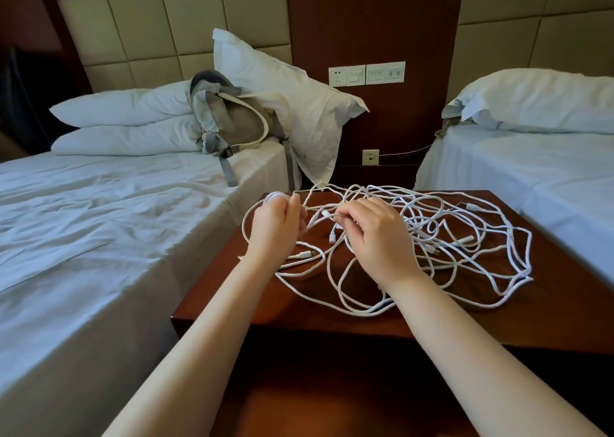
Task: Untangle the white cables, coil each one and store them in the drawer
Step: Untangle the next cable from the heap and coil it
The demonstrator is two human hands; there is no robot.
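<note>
A tangle of white cables [442, 237] lies spread over the top of a dark wooden nightstand [548, 303]. My left hand [275, 227] is closed around a small coil of white cable [274, 198] at the table's far left corner. A taut strand runs from that coil to my right hand [375, 234], which pinches it just above the pile. Several white plugs lie loose among the loops. No drawer shows from this angle; the nightstand's front face is dark and partly hidden by my forearms.
A bed with white sheets [99, 230] stands to the left, carrying pillows and a grey backpack [229, 121]. A second bed [548, 177] is on the right. Wall sockets [365, 73] sit on the wood panel behind, and a thin cord runs from a lower socket [370, 157].
</note>
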